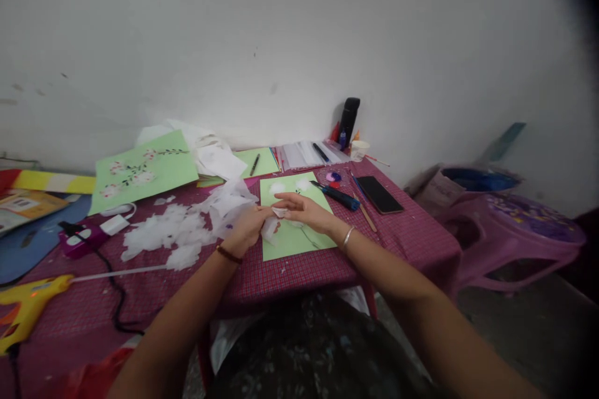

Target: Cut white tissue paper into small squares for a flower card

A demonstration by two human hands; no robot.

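Note:
Over a light green sheet, my two hands meet at a small piece of white tissue paper. My left hand pinches it near the sheet's left edge, fingers closed. Coming in from the right, my right hand has its thumb and fingertips closed on the tissue's upper end, fingers bent. White tissue flowers and thin painted stems show on the sheet, partly covered by my hands. Just left of my left hand lies a heap of torn white tissue pieces.
A blue-handled cutter, a phone and paint blobs lie at right. A finished flower picture leans at back left. A yellow glue gun with its cable and a purple power strip sit at left.

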